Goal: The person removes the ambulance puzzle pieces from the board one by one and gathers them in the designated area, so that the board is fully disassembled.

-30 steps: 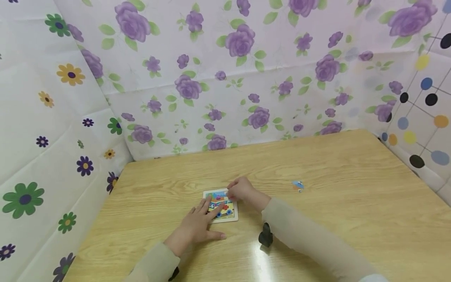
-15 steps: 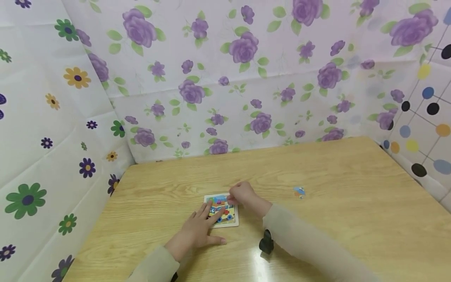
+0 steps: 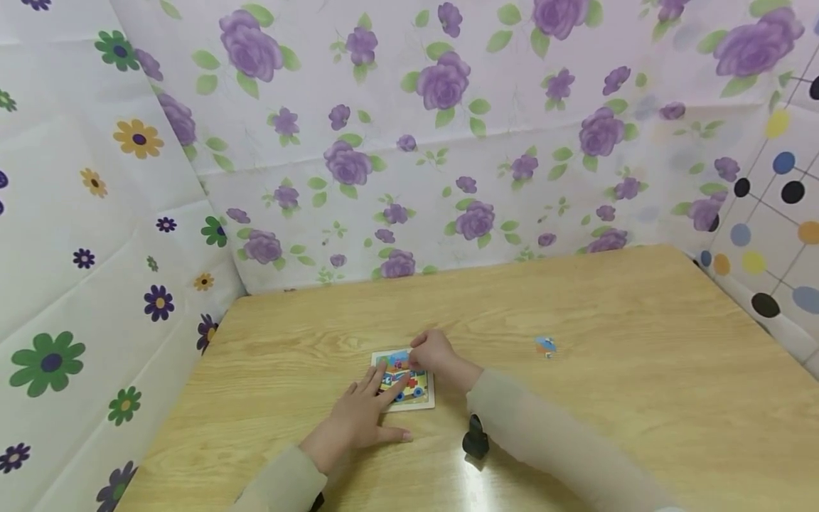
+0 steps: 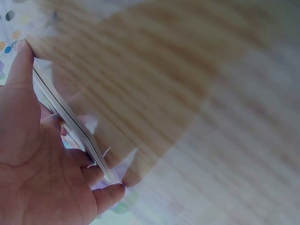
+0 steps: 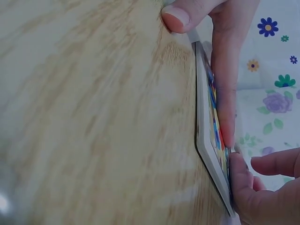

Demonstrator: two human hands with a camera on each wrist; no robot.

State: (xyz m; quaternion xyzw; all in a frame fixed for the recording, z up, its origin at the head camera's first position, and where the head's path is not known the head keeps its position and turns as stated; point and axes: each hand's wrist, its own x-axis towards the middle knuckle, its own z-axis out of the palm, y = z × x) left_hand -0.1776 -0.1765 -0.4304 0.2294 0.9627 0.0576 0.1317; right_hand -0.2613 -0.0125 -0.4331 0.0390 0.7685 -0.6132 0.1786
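Note:
A small jigsaw puzzle (image 3: 411, 399) with a pale frame and a colourful vehicle picture lies flat on the table. My left hand (image 3: 358, 416) rests with fingers spread across its left side, thumb out on the table below. In the left wrist view the left palm (image 4: 42, 159) shows beside the frame edge (image 4: 75, 126). My right hand (image 3: 437, 352) has its fingers curled at the upper right of the puzzle, holding a puzzle piece mostly hidden under them. The right wrist view has the right index finger (image 5: 238, 173) against the picture, with the thumb apart from it.
On the wood-grain table (image 3: 608, 398), a few loose blue and orange puzzle pieces (image 3: 546, 346) lie to the right of the puzzle. Flower-patterned sheets (image 3: 473, 178) hang behind and at the left. A dotted sheet (image 3: 774, 235) covers the right side.
My right hand has shifted slightly left along the puzzle's upper edge. The left hand stays spread on the puzzle. The head view has tilted a little.

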